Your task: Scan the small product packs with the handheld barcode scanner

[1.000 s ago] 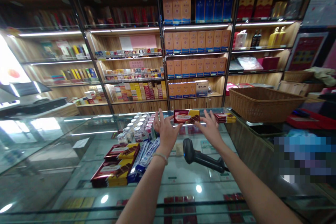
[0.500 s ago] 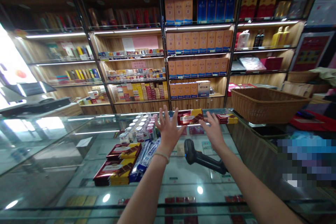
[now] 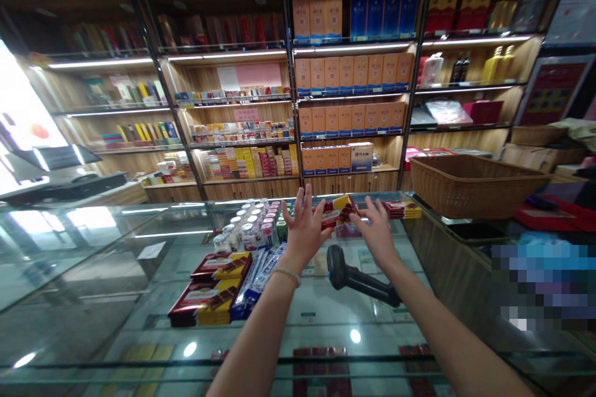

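A red-and-yellow chocolate bar pack [image 3: 342, 209] is tilted between my hands over the far part of the glass counter, its right end higher. My right hand [image 3: 376, 232] has its thumb and fingers at the pack's right end and appears to grip it there. My left hand [image 3: 302, 229], fingers spread, is in front of the pack's left end and hides part of it; whether it touches the pack is unclear. Below my hands lies a black barcode scanner [image 3: 358, 279]. Piles of similar chocolate packs [image 3: 212, 294] lie left of my left forearm, beside blue-and-white long packets [image 3: 261, 279].
Clear-lidded small jars [image 3: 249, 229] stand in rows behind the packets. A small stack of chocolate packs [image 3: 403, 209] lies at the counter's far right. A wicker basket [image 3: 475, 186] stands beyond it. Shelves of boxed goods [image 3: 351, 74] line the back wall.
The chocolate pack has turned from nearly level to tilted, right end up. My left hand has shifted slightly right, covering more of its left end. The scanner and piles lie as before.
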Motion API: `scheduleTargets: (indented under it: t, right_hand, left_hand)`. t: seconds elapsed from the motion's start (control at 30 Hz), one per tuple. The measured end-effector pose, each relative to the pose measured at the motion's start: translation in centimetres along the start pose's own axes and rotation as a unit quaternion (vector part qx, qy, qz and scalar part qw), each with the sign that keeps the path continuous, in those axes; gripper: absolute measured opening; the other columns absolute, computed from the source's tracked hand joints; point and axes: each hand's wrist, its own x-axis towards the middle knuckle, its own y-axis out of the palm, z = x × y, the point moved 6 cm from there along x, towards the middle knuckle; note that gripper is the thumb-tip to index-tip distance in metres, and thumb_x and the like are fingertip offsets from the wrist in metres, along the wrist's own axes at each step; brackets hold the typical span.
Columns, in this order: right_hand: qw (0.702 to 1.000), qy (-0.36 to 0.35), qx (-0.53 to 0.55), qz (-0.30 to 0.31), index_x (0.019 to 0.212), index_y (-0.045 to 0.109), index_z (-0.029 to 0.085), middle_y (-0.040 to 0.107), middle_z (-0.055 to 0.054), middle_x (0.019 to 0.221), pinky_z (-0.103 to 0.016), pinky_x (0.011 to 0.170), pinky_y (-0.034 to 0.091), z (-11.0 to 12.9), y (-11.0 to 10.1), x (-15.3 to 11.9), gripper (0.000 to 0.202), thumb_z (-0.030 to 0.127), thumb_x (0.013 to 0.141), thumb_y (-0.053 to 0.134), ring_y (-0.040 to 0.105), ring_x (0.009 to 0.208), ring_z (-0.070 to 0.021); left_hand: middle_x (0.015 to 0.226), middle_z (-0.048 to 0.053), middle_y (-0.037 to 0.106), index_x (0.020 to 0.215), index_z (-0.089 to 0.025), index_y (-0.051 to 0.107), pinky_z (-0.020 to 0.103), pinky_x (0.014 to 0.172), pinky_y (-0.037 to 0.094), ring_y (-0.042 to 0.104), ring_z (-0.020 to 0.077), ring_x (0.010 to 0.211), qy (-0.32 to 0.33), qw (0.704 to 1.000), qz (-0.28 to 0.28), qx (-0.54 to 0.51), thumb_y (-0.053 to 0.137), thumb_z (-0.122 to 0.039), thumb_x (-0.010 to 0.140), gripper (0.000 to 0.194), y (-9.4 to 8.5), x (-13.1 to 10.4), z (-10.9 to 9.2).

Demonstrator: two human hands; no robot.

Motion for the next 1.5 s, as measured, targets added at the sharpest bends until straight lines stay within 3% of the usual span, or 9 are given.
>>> scheduleTargets:
  t: [0.23, 0.53, 0.77, 0.97, 1.07, 1.2, 1.5]
  right_hand:
    - [0.994, -0.107, -0.025, -0.014, 0.088, 0.076, 0.026, 0.048, -0.011, 0.163, -0.068, 0.12, 0.018, 2.6, -0.4, -1.2, 0.035, 0.058, 0.092, 0.062, 0.026, 0.157, -0.0355]
    - [0.977, -0.2, -0.077, 0.012, 0.103, 0.08, 0.03, 0.036, -0.008, 0.17, -0.069, 0.12, 0.02, 5.0, 0.8, -3.4, 0.027, 0.051, 0.091, 0.069, 0.021, 0.16, -0.0358]
    - [0.967, -0.231, -0.102, 0.047, 0.113, 0.079, 0.033, 0.028, -0.005, 0.173, -0.069, 0.122, 0.016, 4.9, 1.0, -3.9, 0.03, 0.05, 0.096, 0.062, 0.013, 0.162, -0.035]
    - [0.961, -0.222, -0.154, 0.054, 0.124, 0.074, 0.036, 0.032, -0.003, 0.172, -0.069, 0.122, 0.02, 4.6, -0.1, -0.4, 0.034, 0.042, 0.102, 0.05, 0.018, 0.161, -0.0338]
    - [0.951, -0.21, -0.22, 0.054, 0.141, 0.063, 0.035, 0.036, -0.007, 0.171, -0.069, 0.121, 0.021, 3.8, -0.3, 1.7, 0.048, 0.032, 0.093, 0.061, 0.021, 0.16, -0.0356]
    - [0.922, -0.237, -0.296, 0.075, 0.154, 0.048, 0.035, 0.025, -0.011, 0.174, -0.072, 0.122, 0.012, 2.6, 0.4, 2.2, 0.077, 0.024, 0.082, 0.074, 0.015, 0.161, -0.0381]
    - [0.907, -0.26, -0.317, 0.096, 0.156, 0.045, 0.038, 0.018, -0.014, 0.176, -0.075, 0.122, 0.009, 1.5, 1.4, 1.4, 0.086, 0.033, 0.08, 0.084, 0.011, 0.162, -0.0394]
  left_hand:
    - [0.172, 0.022, 0.023, 0.139, -0.019, 0.062, 0.071, 0.126, -0.002, 0.019, 0.0403, 0.161, -0.004, 1.0, -0.012, -0.014, 0.074, -0.048, 0.085, 0.062, 0.4, 0.6, 0.1]
    - [0.174, 0.024, 0.016, 0.137, -0.02, 0.061, 0.07, 0.126, -0.003, 0.011, 0.0393, 0.163, -0.031, 0.999, -0.006, -0.041, 0.071, -0.045, 0.084, 0.06, 1.7, 0.7, 0.7]
    - [0.175, 0.022, 0.012, 0.137, -0.025, 0.064, 0.072, 0.124, 0.002, 0.01, 0.041, 0.163, -0.066, 0.996, -0.017, -0.06, 0.077, -0.043, 0.08, 0.061, 2.0, 0.3, 1.5]
    - [0.177, 0.017, 0.006, 0.14, -0.029, 0.064, 0.072, 0.124, 0.007, 0.006, 0.0448, 0.162, -0.077, 0.994, -0.034, -0.067, 0.08, -0.053, 0.079, 0.068, 1.6, 0.0, 2.3]
    - [0.178, 0.013, 0.006, 0.141, -0.033, 0.064, 0.073, 0.124, 0.007, 0.004, 0.0465, 0.162, -0.075, 0.994, -0.029, -0.071, 0.08, -0.055, 0.079, 0.068, 1.2, -0.1, 2.5]
    - [0.178, 0.012, 0.005, 0.143, -0.035, 0.064, 0.075, 0.122, 0.006, 0.004, 0.0488, 0.161, -0.065, 0.994, -0.025, -0.082, 0.079, -0.056, 0.08, 0.067, 0.9, -0.2, 2.5]
    - [0.178, 0.014, 0.003, 0.144, -0.035, 0.064, 0.072, 0.124, 0.003, 0.0, 0.0463, 0.162, -0.046, 0.995, -0.001, -0.09, 0.08, -0.059, 0.078, 0.072, 1.1, -0.2, 2.1]
